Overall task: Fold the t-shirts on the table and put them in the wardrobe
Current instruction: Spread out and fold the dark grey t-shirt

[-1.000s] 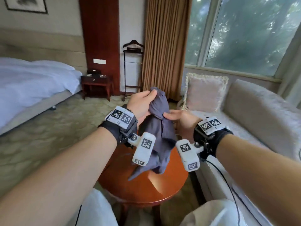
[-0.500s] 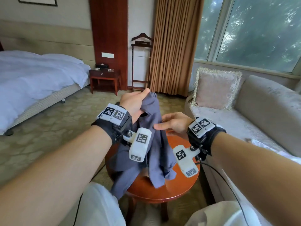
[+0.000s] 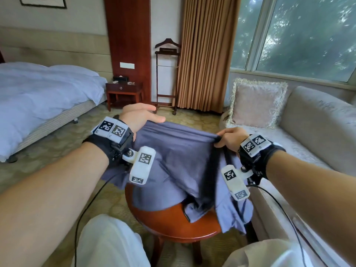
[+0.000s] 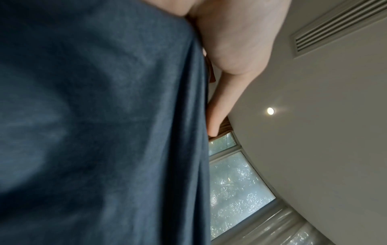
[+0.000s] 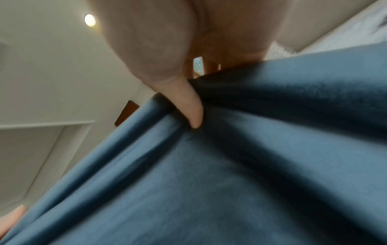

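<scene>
A grey-blue t-shirt [image 3: 179,157] hangs stretched between my two hands above a round red-brown wooden table [image 3: 173,224]; its lower part lies crumpled on the tabletop and droops over the right rim. My left hand [image 3: 142,116] holds the shirt's upper left edge, fingers lying fairly straight over the cloth [image 4: 104,132]; the exact grip is hidden. My right hand [image 3: 229,139] pinches a bunched fold at the upper right edge. In the right wrist view the thumb [image 5: 188,102] presses into the fabric [image 5: 230,182].
A pale sofa [image 3: 317,132] with a fringed cushion [image 3: 256,103] runs close along the table's right side. A bed [image 3: 38,93], a nightstand [image 3: 123,91] and a valet stand [image 3: 166,74] lie farther off across carpet. My knees in white trousers [image 3: 107,243] sit before the table.
The shirt was a bunch held by my left hand. My right hand took its edge and the hands drew apart, spreading the cloth wide. The view also tilted down a little.
</scene>
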The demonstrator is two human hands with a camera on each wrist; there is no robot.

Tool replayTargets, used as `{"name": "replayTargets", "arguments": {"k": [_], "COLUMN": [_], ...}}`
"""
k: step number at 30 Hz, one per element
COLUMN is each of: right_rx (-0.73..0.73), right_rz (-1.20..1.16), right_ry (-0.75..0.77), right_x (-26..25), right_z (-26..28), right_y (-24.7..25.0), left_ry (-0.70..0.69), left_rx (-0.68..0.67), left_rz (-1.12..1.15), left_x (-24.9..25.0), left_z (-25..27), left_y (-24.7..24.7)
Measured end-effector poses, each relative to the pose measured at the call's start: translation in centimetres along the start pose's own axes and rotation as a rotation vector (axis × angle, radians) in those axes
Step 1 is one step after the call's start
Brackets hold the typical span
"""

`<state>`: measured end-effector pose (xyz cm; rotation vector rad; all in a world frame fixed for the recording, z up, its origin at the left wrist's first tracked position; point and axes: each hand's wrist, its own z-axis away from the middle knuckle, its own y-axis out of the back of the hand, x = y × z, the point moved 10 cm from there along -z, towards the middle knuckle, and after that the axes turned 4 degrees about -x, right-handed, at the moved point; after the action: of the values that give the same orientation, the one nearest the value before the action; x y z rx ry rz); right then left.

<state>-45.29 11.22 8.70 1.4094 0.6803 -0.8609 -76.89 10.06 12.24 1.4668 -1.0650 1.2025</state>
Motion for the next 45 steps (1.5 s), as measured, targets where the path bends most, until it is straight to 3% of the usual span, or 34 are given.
{"name": "replayTargets", "arguments": {"k": [4,7,14,17,21,24,28,31,33,35,37,39,40,42,45], "right_rx": [0.058,0.145,0.111,-0.011,-0.33,-0.486,-0.366,-0.232,-0.25,-0.31,-0.329,-0.37,-0.383,-0.43,-0.472], "right_rz": [-0.011,-0.025,-0.053,-0.095,-0.395,-0.389,-0.176,-0.193,-0.248,-0.392,-0.542,-0.611,-0.604,-0.591,-0.535], "right_ry": [-0.006,-0.029,-0.031,0.046,-0.051,-0.03,0.04,0.024,0.023,-0.02,-0.014,0.016,0.032,0.053,0.043], "right_x": [0.3,0.8,0.3,-1.2,-1.9,-2.2,-1.6,-1.3,-1.6,-2.0,-3.4,-4.9,-5.5,-6.7,-7.3], "right_z": [-0.8,-0.9,-0.1,0.0,2.3,3.4,1.7,1.0,0.3,0.4,1.5,2.2,2.3,2.3,2.9], "right_y": [1.0,2.1,1.0,-1.3,-6.1,-8.0,-7.6,-6.0,-5.7,-5.8,-5.6,-6.1,-6.2,-6.9,-7.2], "left_ry": [-0.017,-0.023,-0.031,-0.009,0.003,0.016,-0.003,-0.028,-0.087,-0.11,-0.027,-0.013,-0.075,-0.214,-0.201], "left_rx": [-0.001,-0.086,-0.147,-0.214,-0.28,-0.326,-0.314,-0.189,-0.106,-0.195,-0.309,-0.278,-0.232,-0.144,-0.175], "left_rz": [0.023,0.045,0.256,0.437,0.561,0.635,0.653,0.406,-0.101,-0.628,-1.06,-1.294,-1.296,-1.074,-0.665], "left_x": [0.0,0.2,1.2,1.8,2.2,2.5,2.7,2.0,1.9,1.5,-0.2,-0.5,0.0,1.2,1.2], "left_z": [-0.3,-0.1,0.3,0.8,1.2,1.6,1.7,0.9,0.4,0.4,1.0,1.4,1.7,1.5,0.7], "left_y": [-0.4,-1.5,-4.8,-7.3,-9.3,-10.0,-9.7,-7.5,-6.1,-7.3,-8.7,-9.0,-9.4,-9.9,-10.0]}}
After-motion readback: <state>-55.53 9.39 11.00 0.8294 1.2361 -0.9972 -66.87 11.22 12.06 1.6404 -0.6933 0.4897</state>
